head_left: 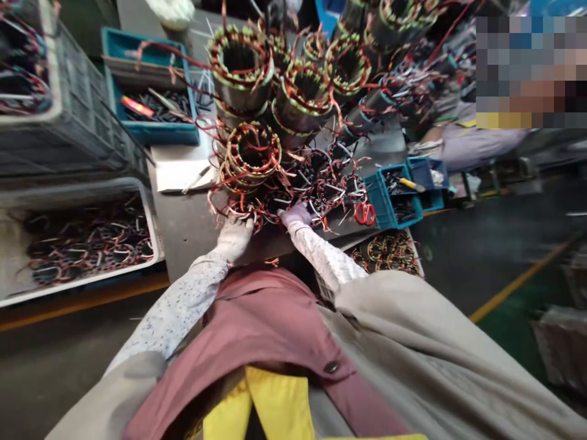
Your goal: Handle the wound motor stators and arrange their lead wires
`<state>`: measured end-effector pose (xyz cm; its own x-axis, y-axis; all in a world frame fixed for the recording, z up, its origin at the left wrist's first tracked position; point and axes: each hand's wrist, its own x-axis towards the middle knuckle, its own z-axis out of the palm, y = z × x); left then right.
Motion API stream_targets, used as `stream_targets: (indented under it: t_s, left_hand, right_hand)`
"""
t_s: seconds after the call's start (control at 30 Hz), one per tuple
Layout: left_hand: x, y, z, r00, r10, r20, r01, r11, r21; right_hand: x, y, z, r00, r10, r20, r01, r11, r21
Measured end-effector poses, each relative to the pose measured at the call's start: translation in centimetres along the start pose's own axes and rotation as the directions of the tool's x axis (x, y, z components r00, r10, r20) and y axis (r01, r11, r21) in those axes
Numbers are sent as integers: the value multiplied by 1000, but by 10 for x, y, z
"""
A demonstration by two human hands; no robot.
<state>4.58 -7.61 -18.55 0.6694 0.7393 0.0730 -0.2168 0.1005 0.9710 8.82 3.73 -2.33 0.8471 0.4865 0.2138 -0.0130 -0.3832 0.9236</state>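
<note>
Grey workbench [183, 220] first, running from 6 o'clock up to 12, crowded at its far half. Wound motor stators [241, 67] stacked from centre up to 12 and 1 o'clock: steel cores, copper coils, red and white leads trailing. Heavy and rigid by the look of them; best taken by the bare steel wall of the core, never by the leads or the coil ends, which would likely bend or snag. White tray [151, 232] of flat coils at 9 o'clock; blue bin [151, 131] of tools at 10 o'clock; small blue bin [383, 205] at 3 o'clock, red scissors [365, 213] just beside it.

Flat coil rings [321, 189] heaped at the near edge, just past centre: light, springy, prone to tangling; safest held by the bundled rim.

Gloved left hand [235, 237] resting on the coil ring [245, 214] nearest the bench edge, fingers curled over it; whether clamped cannot be told. Gloved right hand [297, 215] just at 3 o'clock of it, fingers bent among the leads, seemingly pinching wire, grip too small to confirm.
</note>
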Motion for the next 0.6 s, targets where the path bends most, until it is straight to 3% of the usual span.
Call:
stream_targets:
  t_s: [0.13,0.37,0.47,0.6]
  left_hand:
    - [-23,-13,-2,999,27,40,-28,999,21]
    - [-86,-47,1,997,-66,32,63,994,91]
    - [-90,-53,0,991,-119,63,113,989,91]
    - [-85,-54,-3,988,-141,69,134,986,98]
  right_hand:
    - [-24,9,18,1000,-24,15,24,999,-30]
    - [-65,42,49,949,-306,79,316,912,-261]
    - [-71,40,49,929,-351,115,369,875,-314]
    - [-72,12,48,930,-326,170,360,901,-243]
